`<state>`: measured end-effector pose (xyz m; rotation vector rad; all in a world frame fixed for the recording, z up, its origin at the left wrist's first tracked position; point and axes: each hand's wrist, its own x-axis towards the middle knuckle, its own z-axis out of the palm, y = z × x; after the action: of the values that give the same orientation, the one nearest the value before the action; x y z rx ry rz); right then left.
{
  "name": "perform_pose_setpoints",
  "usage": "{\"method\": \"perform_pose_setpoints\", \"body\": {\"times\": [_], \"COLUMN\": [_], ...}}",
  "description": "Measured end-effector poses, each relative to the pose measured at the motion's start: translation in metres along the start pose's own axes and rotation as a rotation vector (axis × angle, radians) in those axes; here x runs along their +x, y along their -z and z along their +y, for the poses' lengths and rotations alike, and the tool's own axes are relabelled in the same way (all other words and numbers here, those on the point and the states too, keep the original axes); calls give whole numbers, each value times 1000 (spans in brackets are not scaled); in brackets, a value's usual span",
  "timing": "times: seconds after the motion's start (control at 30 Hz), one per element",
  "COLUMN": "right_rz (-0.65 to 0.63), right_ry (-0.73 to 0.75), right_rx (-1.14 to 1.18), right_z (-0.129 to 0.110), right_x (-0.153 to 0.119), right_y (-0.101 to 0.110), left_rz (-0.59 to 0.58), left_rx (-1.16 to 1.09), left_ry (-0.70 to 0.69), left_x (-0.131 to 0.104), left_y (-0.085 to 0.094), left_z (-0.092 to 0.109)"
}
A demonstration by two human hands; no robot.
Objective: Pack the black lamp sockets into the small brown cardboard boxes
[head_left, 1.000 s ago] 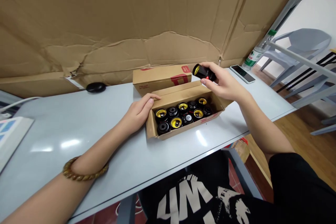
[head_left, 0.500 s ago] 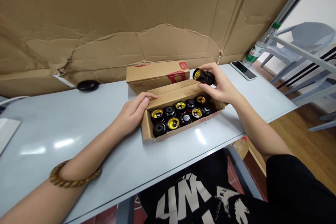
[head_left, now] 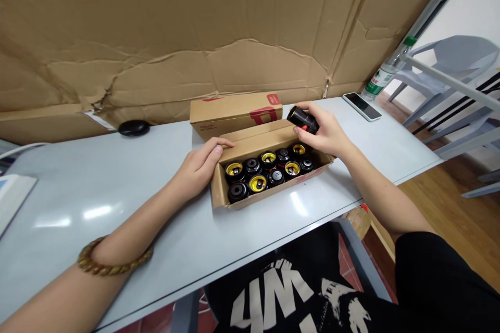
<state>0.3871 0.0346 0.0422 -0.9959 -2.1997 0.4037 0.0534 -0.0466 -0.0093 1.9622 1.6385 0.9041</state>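
Observation:
An open cardboard box [head_left: 219, 187] on the table holds several black cylindrical parts [head_left: 252, 166], some showing yellow threaded insides. My left hand [head_left: 201, 166] grips the box's left end, thumb and fingers over its edge. Above the box's right end, my right hand [head_left: 322, 127] holds one black cylinder [head_left: 302, 118] between thumb and fingers. This cylinder is tilted, its open end to the upper left, and a small red piece shows near my thumb.
A closed box [head_left: 230, 109] with red print stands behind the open one. Further right are a phone [head_left: 362, 106] and a water bottle [head_left: 380, 78]. A black oval object [head_left: 133, 127] lies at the back left. Cardboard [head_left: 195, 21] rises behind the table [head_left: 156, 250].
My right hand has turned the black cylinder, so its yellow inside now shows less and a red piece has come into sight. My left hand stays on the box.

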Motion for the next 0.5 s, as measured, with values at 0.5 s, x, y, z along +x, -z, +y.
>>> {"method": "perform_pose_setpoints", "body": {"times": [0.5], "right_rz": [2], "right_ry": [105], "right_rx": [139], "right_z": [11], "right_x": [0], "right_y": [0], "left_rz": [30], "left_rx": [-12], "left_ry": [-15], "left_x": [0], "left_y": [-4], "left_z": [-4]}}
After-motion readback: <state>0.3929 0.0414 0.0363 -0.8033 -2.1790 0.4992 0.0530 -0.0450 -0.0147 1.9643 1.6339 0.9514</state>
